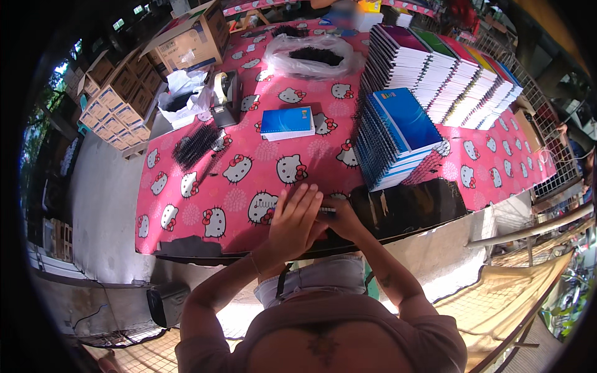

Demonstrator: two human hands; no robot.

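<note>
My left hand lies over the table's near edge, its fingers stretched out and its palm down beside my right hand. My right hand is curled around a small dark object with a pale ridged edge; most of it is hidden by the fingers. To the right of it, a tall stack of blue spiral notebooks stands on the table. Farther ahead lies a short stack of blue-covered notebooks. A heap of black spiral binding coils sits to the left.
A pink patterned cloth covers the table, with a black patch at its near right. Behind are a tape dispenser, a white plastic bag, a clear bag of black coils, cardboard boxes and several multicoloured notebook stacks.
</note>
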